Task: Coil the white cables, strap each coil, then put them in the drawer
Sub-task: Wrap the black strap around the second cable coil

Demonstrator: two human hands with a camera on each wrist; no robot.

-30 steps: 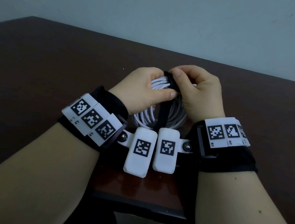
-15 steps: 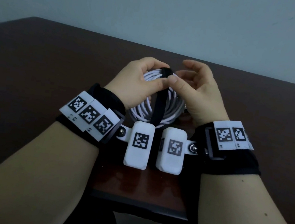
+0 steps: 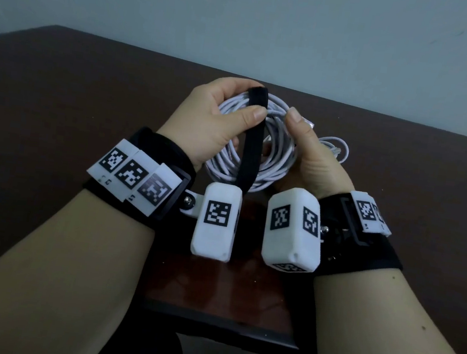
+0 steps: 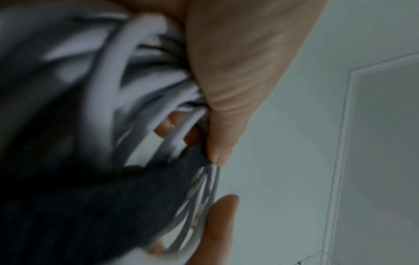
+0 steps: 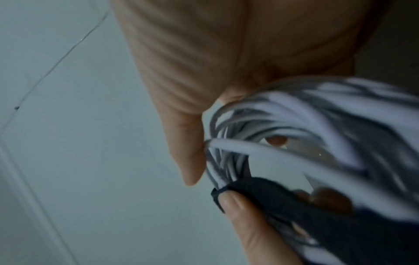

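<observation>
Right hand (image 3: 313,160) fingers hidden behind cable coil (image 3: 275,164), wrist views blurred (coil smeared), drawer unseen

Head cam looks fwd and down from above, mid-range, wrist cams v. close, facing up along thumbs, all share cable coil (image 3: 255,147), strap (image 3: 253,138)

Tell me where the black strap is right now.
Head view, centre: the black strap loops over the white cable coil, pinned at the top by the left hand.
</observation>
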